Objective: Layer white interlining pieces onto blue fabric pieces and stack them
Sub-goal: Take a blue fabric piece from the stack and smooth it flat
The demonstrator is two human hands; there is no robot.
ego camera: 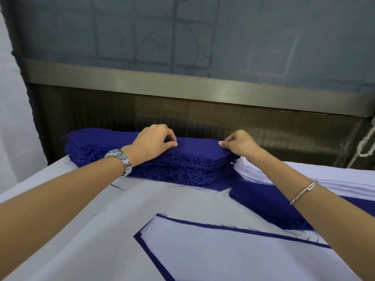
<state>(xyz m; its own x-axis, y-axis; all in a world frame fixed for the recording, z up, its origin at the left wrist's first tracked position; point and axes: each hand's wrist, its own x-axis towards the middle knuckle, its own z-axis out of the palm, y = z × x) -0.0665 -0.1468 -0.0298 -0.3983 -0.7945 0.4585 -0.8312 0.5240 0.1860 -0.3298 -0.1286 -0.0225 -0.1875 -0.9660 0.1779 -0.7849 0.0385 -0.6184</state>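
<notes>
Together, left hand (154,141) and right hand (240,146) pinch the blue piece (197,147).

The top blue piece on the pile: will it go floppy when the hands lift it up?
Probably floppy: the top blue piece looks like thin cloth, and the left hand and right hand pinch it at two spots. It is likely light, since one layer is a sliver of the blue pile. Its frayed threads may cling to the piece below.

Probably a garment workshop: stacks of frayed cut blue pieces (183,166), white interlining pile (336,180), cloth-covered table (81,230).
</notes>
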